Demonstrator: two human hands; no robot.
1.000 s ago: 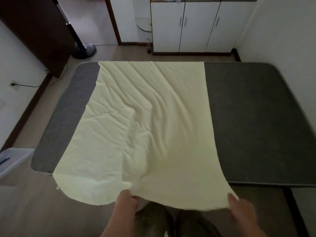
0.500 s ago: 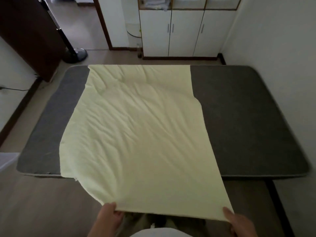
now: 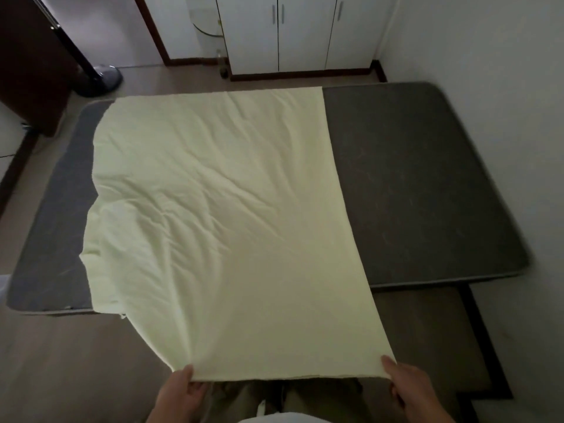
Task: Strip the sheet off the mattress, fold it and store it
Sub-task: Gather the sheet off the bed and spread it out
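A pale yellow sheet [image 3: 219, 215] lies folded lengthwise across the dark grey mattress [image 3: 421, 184], covering its left and middle part. Its near end hangs off the mattress's front edge and is lifted toward me. My left hand [image 3: 180, 392] pinches the near left corner of the sheet. My right hand [image 3: 409, 386] pinches the near right corner. The near edge is stretched straight between both hands. The sheet's left side is rumpled and bunched near the mattress's front left corner.
White cabinets [image 3: 305, 32] stand beyond the mattress's far edge. A fan base [image 3: 100, 80] and a dark wooden door [image 3: 33, 56] are at the far left. A white wall [image 3: 503, 117] runs along the mattress's right side. Bare floor lies at my left.
The left hand shifted from the sheet's middle to its near left corner. The near edge is now pulled taut and straighter, and the sheet's left side has drawn inward.
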